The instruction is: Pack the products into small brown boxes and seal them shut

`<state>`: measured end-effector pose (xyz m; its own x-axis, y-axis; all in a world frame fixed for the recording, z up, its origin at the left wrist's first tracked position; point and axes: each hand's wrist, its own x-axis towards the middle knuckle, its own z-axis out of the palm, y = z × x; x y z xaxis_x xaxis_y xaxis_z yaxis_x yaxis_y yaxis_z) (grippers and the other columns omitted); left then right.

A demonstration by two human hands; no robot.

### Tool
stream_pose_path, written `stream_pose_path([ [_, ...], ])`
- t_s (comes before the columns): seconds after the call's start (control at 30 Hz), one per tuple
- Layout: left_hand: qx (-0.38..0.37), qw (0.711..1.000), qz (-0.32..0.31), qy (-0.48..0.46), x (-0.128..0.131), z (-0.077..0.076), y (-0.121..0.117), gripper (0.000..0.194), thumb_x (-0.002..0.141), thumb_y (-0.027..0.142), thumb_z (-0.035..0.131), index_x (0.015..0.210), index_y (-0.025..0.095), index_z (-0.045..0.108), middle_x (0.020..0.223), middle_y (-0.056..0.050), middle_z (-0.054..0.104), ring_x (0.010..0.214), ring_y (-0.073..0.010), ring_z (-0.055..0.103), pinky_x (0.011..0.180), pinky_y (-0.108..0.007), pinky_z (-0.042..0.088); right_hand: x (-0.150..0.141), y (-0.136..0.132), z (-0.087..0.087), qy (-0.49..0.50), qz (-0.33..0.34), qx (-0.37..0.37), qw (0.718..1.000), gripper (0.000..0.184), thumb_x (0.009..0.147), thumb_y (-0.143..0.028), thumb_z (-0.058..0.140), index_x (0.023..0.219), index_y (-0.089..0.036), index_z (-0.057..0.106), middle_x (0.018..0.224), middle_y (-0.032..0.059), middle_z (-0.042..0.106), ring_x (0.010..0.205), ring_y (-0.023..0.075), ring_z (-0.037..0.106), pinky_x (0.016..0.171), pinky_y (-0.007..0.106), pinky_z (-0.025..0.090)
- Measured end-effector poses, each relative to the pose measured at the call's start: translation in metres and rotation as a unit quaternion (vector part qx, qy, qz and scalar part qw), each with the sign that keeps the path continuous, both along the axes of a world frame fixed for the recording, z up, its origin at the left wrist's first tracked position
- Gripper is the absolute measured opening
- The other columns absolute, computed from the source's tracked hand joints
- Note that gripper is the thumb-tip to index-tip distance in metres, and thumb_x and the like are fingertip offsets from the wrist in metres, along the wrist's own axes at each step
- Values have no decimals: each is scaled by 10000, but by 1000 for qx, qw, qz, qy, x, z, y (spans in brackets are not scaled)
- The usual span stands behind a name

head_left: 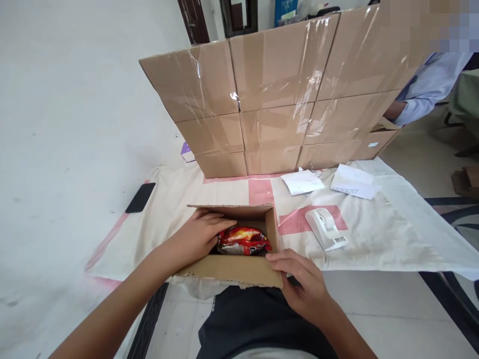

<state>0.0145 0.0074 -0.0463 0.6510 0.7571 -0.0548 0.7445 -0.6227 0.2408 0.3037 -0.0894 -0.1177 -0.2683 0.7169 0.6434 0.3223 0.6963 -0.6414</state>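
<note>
An open cardboard box (228,269) sits at the near edge of the cloth-covered table, its front flap folded out toward me. Inside lies a shiny red snack packet (243,241) with yellow marks. My left hand (202,232) reaches over the box's left end, fingers stretched out flat, the fingertips at the packet's upper left. At the front right corner, my right hand (299,281) grips the flap, with its fingers over the inner side and the thumb on the outer side. The left part of the box's inside is hidden by my left hand.
A tall taped cardboard partition (273,104) stands across the table's back. To the right are a white tape dispenser (326,229) and white papers (354,181). A black phone (140,198) lies at left beside the wall. Another person's sleeve (430,89) shows beyond the partition.
</note>
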Motion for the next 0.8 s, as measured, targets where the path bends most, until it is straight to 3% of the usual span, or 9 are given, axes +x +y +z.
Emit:
stream_pose_path([
  [0.1,31,996,-26,83,2,6,-1,428,871,167,525,1261,259,676,1169,-83,735,1130,-297,632,1013,-526,391,8,1,4,-8,2,14,1000,328,894,4,550,1131,-210,627,1069,85,744,986,197,712,852,334,587],
  [0.2,47,994,-73,67,-5,12,-1,306,862,209,511,1108,220,693,1006,-78,711,978,-285,589,880,-490,383,20,19,20,-33,53,75,995,361,909,-29,452,1186,-180,629,1096,125,738,930,226,687,768,369,567],
  [0.3,89,988,-101,-70,-16,11,0,252,863,197,464,1010,210,668,890,-63,675,854,-245,530,808,-446,377,28,55,47,-138,91,112,980,374,937,-90,402,1201,-178,652,1149,134,749,914,257,669,760,408,543],
  [0.43,152,930,-63,-328,-25,-5,-1,282,948,342,482,721,226,604,637,-27,561,670,-207,480,735,-420,403,10,95,80,-407,96,-9,908,233,937,-158,501,923,-182,732,866,107,762,748,248,682,644,359,494],
  [0.5,183,886,-11,-426,-27,-14,-2,397,970,426,479,633,227,552,581,-24,503,625,-202,462,700,-413,400,-5,100,85,-485,101,-48,867,199,887,-169,604,723,-188,715,696,95,705,608,229,646,552,335,424],
  [0.6,213,846,49,-487,-27,-24,-3,455,992,438,445,596,226,514,579,-28,463,635,-206,445,683,-403,381,-18,98,83,-498,119,-40,858,274,815,-197,729,551,-198,658,654,98,662,525,193,585,507,327,380],
  [0.67,214,832,67,-508,-27,-28,-3,461,990,429,450,584,221,516,582,-27,456,638,-203,437,699,-403,384,-15,99,83,-470,139,-28,871,218,838,-215,731,623,-197,697,768,105,702,518,165,554,479,320,373],
  [0.73,214,819,78,-527,-26,-30,-4,458,985,419,448,582,217,526,579,-25,454,630,-198,429,705,-403,381,-5,104,87,-434,176,-43,883,165,928,-235,661,787,-200,740,1044,109,746,550,143,565,473,311,407],
  [0.8,215,807,88,-543,-25,-32,-4,448,987,393,440,590,216,545,578,-27,460,627,-198,427,707,-404,378,8,110,91,-396,215,-82,889,210,1024,-263,551,948,-230,744,1377,76,658,692,142,657,560,299,513],
])
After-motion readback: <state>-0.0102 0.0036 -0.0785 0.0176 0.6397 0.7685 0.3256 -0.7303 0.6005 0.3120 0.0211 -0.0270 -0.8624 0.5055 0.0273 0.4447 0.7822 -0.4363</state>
